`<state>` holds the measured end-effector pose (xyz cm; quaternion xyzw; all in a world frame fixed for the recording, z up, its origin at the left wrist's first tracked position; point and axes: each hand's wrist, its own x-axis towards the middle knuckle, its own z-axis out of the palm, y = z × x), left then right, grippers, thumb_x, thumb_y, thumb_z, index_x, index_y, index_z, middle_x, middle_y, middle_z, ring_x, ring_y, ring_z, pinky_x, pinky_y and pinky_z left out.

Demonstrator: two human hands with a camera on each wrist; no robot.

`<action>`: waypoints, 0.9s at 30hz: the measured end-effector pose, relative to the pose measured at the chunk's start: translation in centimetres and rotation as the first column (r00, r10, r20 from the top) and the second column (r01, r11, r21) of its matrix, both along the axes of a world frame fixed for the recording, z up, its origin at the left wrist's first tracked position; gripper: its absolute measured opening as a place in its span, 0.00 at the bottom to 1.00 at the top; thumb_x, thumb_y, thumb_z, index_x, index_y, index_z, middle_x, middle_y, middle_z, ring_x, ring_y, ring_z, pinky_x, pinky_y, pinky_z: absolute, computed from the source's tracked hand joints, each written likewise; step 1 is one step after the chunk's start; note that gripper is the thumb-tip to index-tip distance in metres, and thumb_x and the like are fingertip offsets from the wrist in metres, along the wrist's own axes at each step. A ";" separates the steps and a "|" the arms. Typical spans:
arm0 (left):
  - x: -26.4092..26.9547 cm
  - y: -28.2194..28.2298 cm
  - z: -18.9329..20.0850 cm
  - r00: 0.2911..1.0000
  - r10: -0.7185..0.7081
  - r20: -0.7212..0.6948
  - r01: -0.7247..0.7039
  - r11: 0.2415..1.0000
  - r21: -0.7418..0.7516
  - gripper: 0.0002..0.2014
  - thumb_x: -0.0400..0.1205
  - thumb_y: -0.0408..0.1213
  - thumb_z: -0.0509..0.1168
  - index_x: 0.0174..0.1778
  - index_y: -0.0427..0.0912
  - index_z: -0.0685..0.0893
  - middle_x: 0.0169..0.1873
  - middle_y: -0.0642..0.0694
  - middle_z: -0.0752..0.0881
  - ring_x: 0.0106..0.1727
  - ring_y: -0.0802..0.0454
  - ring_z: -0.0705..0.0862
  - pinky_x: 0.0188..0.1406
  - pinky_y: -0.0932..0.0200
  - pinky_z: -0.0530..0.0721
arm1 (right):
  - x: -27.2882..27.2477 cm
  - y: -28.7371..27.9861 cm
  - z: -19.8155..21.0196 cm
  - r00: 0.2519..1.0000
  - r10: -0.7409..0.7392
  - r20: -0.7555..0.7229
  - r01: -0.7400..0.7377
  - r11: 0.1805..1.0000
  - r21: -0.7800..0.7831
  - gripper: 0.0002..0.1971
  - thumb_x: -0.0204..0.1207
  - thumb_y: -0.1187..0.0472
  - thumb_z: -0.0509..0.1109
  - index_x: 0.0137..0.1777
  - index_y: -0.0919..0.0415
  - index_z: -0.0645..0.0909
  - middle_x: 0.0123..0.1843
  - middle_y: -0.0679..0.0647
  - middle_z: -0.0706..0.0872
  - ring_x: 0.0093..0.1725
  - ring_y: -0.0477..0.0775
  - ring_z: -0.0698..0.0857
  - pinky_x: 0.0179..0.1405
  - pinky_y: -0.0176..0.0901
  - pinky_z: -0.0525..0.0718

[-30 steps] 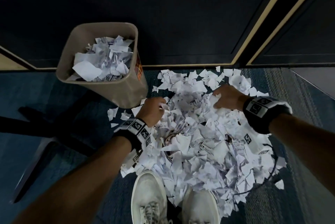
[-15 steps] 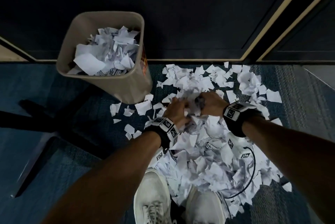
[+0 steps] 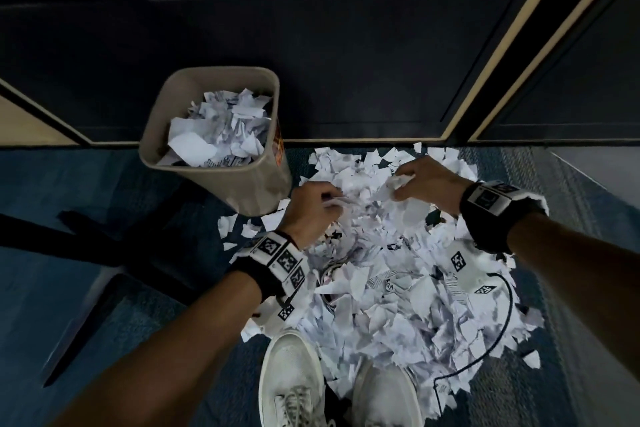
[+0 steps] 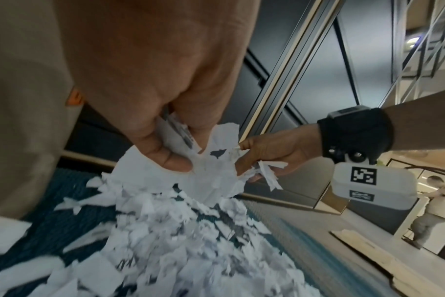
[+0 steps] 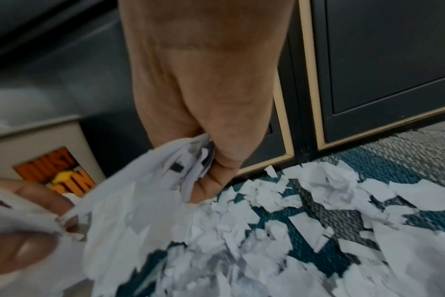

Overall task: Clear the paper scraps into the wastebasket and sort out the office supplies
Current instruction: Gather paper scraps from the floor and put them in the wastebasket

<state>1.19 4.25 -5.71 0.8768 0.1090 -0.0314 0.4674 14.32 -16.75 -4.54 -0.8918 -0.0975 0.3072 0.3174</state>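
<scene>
My left hand [image 3: 311, 210] is clenched round a bunch of paper scraps [image 3: 388, 288], thumb and fingers pinching torn sheets at the near-left top of the heap. My right hand [image 3: 426, 186] grips another wad, its fingers curled round crumpled paper at the far side of the same heap; the left wrist view shows strips sticking out below that fist. Two hands, two handfuls, with a gap of loose paper between them.

One wastebasket [image 3: 221, 181] stands just left of the heap, touching its outer scraps, already filled with paper almost to the rim. It has an orange label on the side facing the pile. One thin black cable [image 3: 498, 340] loops over the right part of the heap. I count two white shoes [image 3: 294, 381], their toes at the near edge of the scraps.

The dark wall panel [image 3: 346, 63] borders the heap at the far side; bare blue carpet [image 3: 86, 219] lies open to the left of the basket.

The scraps are far too many to count. Whatever lies under the paper is hidden.
</scene>
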 end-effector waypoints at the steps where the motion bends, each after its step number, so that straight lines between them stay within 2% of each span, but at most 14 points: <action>1: -0.3 0.1 1.2 1.000 0.011 0.013 -0.011 1.000 -0.012 0.07 0.76 0.28 0.74 0.49 0.38 0.90 0.43 0.45 0.90 0.44 0.53 0.88 0.42 0.61 0.86 | -0.1 0.2 1.0 1.000 -0.017 -0.011 0.017 0.999 0.045 0.20 0.66 0.63 0.84 0.57 0.61 0.85 0.53 0.54 0.83 0.53 0.55 0.82 0.42 0.38 0.76; 4: -1.0 0.4 5.0 0.995 0.052 0.082 -0.050 0.998 -0.026 0.08 0.76 0.28 0.75 0.50 0.39 0.90 0.43 0.49 0.91 0.45 0.57 0.88 0.42 0.68 0.85 | -0.5 1.3 3.7 0.994 -0.059 -0.097 0.076 0.981 0.181 0.26 0.67 0.65 0.84 0.65 0.66 0.83 0.56 0.57 0.83 0.55 0.58 0.83 0.42 0.39 0.79; 8: -1.4 2.1 10.5 0.968 0.173 0.180 -0.170 0.985 -0.033 0.12 0.76 0.26 0.74 0.53 0.41 0.89 0.40 0.53 0.87 0.41 0.60 0.85 0.38 0.79 0.78 | -0.9 4.7 7.9 1.000 0.001 -0.021 0.005 0.971 0.239 0.19 0.67 0.64 0.84 0.58 0.65 0.87 0.51 0.58 0.87 0.53 0.59 0.86 0.43 0.42 0.82; 11: -1.1 5.0 13.9 0.922 0.292 0.253 -0.285 0.956 -0.066 0.13 0.76 0.23 0.70 0.49 0.47 0.87 0.37 0.58 0.86 0.34 0.70 0.84 0.33 0.76 0.77 | -1.0 8.4 11.9 0.999 0.007 0.031 -0.016 0.960 0.278 0.21 0.68 0.69 0.82 0.62 0.67 0.85 0.58 0.60 0.87 0.57 0.59 0.86 0.58 0.50 0.86; 13: -0.8 7.6 15.4 0.879 0.369 0.302 -0.370 0.927 -0.056 0.11 0.77 0.28 0.72 0.48 0.50 0.88 0.37 0.58 0.88 0.34 0.72 0.83 0.35 0.71 0.79 | -0.8 11.0 13.9 1.000 -0.007 0.025 -0.002 0.938 0.347 0.18 0.68 0.73 0.80 0.58 0.72 0.85 0.54 0.70 0.88 0.51 0.62 0.88 0.58 0.62 0.86; 14: -0.7 8.8 15.9 0.860 0.406 0.308 -0.410 0.910 -0.055 0.09 0.76 0.32 0.73 0.48 0.51 0.89 0.39 0.58 0.89 0.36 0.69 0.85 0.37 0.67 0.82 | -0.7 12.3 14.7 1.000 -0.016 0.019 0.007 0.921 0.390 0.15 0.68 0.74 0.80 0.55 0.74 0.86 0.50 0.72 0.88 0.46 0.62 0.88 0.54 0.63 0.87; 16: -0.3 11.3 16.3 0.825 0.474 0.308 -0.482 0.874 -0.056 0.06 0.75 0.39 0.74 0.46 0.53 0.90 0.40 0.57 0.91 0.39 0.60 0.88 0.41 0.57 0.88 | -0.6 15.0 15.8 0.999 -0.045 0.016 0.034 0.900 0.435 0.13 0.67 0.75 0.80 0.51 0.76 0.86 0.43 0.68 0.87 0.40 0.59 0.86 0.46 0.57 0.88; 19: 0.3 13.6 16.1 0.762 0.572 0.302 -0.564 0.817 -0.125 0.05 0.73 0.38 0.73 0.42 0.45 0.89 0.39 0.49 0.91 0.41 0.50 0.91 0.42 0.47 0.91 | -0.6 18.8 16.0 0.997 -0.081 0.008 0.069 0.886 0.459 0.10 0.63 0.76 0.81 0.44 0.73 0.87 0.39 0.64 0.86 0.39 0.59 0.86 0.41 0.54 0.87; 21: 0.5 14.5 15.5 0.747 0.598 0.290 -0.597 0.796 -0.103 0.06 0.74 0.37 0.74 0.45 0.42 0.90 0.40 0.45 0.91 0.41 0.47 0.90 0.40 0.51 0.89 | -0.8 21.1 15.1 0.995 -0.100 0.023 0.078 0.881 0.467 0.07 0.60 0.72 0.82 0.35 0.68 0.87 0.35 0.62 0.85 0.37 0.58 0.85 0.39 0.57 0.87; 23: 0.5 15.0 14.3 0.785 0.567 0.248 -0.582 0.813 -0.019 0.06 0.77 0.34 0.72 0.48 0.41 0.90 0.41 0.44 0.90 0.44 0.46 0.90 0.40 0.58 0.84 | -1.1 23.0 13.9 0.994 -0.107 0.023 0.082 0.868 0.490 0.11 0.61 0.63 0.84 0.32 0.59 0.82 0.35 0.60 0.83 0.38 0.58 0.85 0.43 0.57 0.87; 24: 0.4 15.1 13.6 0.815 0.539 0.212 -0.557 0.830 0.035 0.07 0.78 0.34 0.71 0.50 0.42 0.90 0.43 0.44 0.90 0.48 0.44 0.89 0.42 0.59 0.83 | -1.3 23.8 13.2 0.995 -0.093 0.018 0.072 0.865 0.497 0.11 0.62 0.59 0.84 0.36 0.58 0.82 0.39 0.59 0.85 0.41 0.59 0.86 0.46 0.57 0.87; 25: 0.1 15.1 13.2 0.852 0.495 0.173 -0.515 0.851 0.103 0.09 0.79 0.33 0.70 0.53 0.43 0.89 0.47 0.44 0.89 0.51 0.44 0.89 0.46 0.58 0.83 | -1.4 24.5 12.4 0.998 -0.057 0.023 0.039 0.877 0.480 0.14 0.64 0.55 0.83 0.45 0.58 0.85 0.45 0.58 0.86 0.46 0.59 0.87 0.50 0.55 0.87; 27: -0.4 15.2 12.4 0.916 0.389 0.097 -0.401 0.888 0.226 0.14 0.80 0.28 0.67 0.60 0.40 0.88 0.52 0.43 0.87 0.53 0.50 0.87 0.53 0.59 0.83 | -1.6 25.0 11.0 0.996 0.081 0.034 -0.088 0.916 0.391 0.32 0.64 0.46 0.80 0.68 0.56 0.80 0.60 0.55 0.84 0.57 0.55 0.85 0.61 0.52 0.85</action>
